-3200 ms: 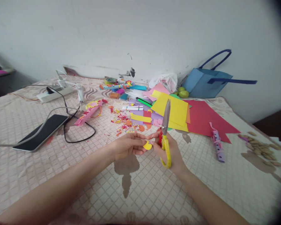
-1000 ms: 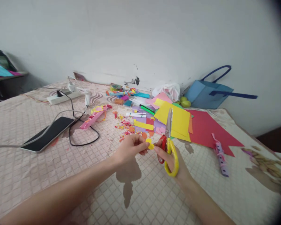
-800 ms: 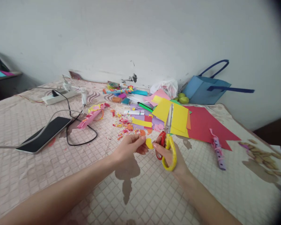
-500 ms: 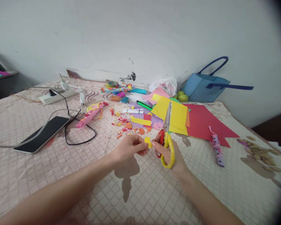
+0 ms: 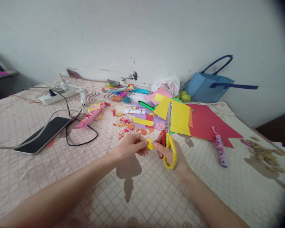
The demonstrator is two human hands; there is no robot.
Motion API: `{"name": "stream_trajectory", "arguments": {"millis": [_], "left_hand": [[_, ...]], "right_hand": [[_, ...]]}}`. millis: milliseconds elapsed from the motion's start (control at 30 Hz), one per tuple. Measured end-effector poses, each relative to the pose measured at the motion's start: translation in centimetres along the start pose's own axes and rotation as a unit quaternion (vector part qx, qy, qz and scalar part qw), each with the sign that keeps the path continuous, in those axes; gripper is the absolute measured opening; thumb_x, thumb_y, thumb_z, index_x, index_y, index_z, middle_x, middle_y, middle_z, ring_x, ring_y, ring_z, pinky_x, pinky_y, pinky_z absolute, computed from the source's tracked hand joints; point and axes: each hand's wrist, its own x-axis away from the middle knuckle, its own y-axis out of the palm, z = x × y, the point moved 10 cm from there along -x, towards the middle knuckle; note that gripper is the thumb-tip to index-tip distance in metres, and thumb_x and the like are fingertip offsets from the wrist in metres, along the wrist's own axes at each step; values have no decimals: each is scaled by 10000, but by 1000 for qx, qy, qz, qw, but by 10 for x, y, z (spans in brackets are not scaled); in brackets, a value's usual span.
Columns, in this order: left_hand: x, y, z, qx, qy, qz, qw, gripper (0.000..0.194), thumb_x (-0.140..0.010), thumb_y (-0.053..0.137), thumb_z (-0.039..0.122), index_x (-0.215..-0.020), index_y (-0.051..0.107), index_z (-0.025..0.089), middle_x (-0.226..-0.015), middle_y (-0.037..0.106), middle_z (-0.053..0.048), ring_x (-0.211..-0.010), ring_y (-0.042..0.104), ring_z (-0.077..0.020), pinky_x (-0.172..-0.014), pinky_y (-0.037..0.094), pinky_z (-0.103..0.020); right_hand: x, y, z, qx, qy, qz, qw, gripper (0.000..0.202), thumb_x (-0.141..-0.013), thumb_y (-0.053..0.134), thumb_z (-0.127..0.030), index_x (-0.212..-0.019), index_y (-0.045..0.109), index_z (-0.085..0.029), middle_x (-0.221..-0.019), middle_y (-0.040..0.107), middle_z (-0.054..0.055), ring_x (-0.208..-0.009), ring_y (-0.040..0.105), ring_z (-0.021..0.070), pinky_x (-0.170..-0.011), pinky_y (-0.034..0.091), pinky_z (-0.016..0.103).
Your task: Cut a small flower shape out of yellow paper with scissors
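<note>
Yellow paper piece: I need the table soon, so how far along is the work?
Already cut: small paper scraps on the table. In hand: the left hand pinches the yellow paper piece; the right hand holds scissors, fingertips at its edge. Possibly left: the large yellow sheets look mostly whole, but how many pieces are wanted can't be seen.

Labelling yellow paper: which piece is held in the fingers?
The small rounded piece at the fingertips of the left hand; the yellow strip and big yellow sheet lie on the table.

Looks like I'm in a home, with a patterned cloth (image 5: 104, 196) under my hands and a phone (image 5: 44, 134) off beyond my left forearm.
</note>
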Motion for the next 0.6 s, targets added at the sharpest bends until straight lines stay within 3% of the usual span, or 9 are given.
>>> {"name": "stream_trajectory", "arguments": {"millis": [233,467,600], "left_hand": [[-2,-5,-1,10,8,23,1000,269,-744,669,368,-712,555,127,-666,653,-25,-585,600,-90,-625,479,-244],[0,9,-7,-22,-22,-51,998,260,-735,675,355,-750,555,126,-755,670,-52,-646,617,-113,-656,492,-276],[-1,8,-2,-53,0,-49,997,258,-734,675,353,-773,568,122,-702,647,-30,-624,605,-106,-652,493,-270]], "right_hand": [[-1,4,1,-4,5,-18,1000,199,-734,653,-330,-734,504,-197,-599,477,-58,-475,418,83,-443,340,224],[-2,-1,3,-6,-3,-5,1000,188,-749,636,-328,-750,494,-204,-554,452,-72,-451,405,80,-429,320,217],[-1,3,6,1,16,-21,1000,189,-738,640,-330,-752,501,-203,-553,446,-71,-442,409,81,-414,313,216]]}}
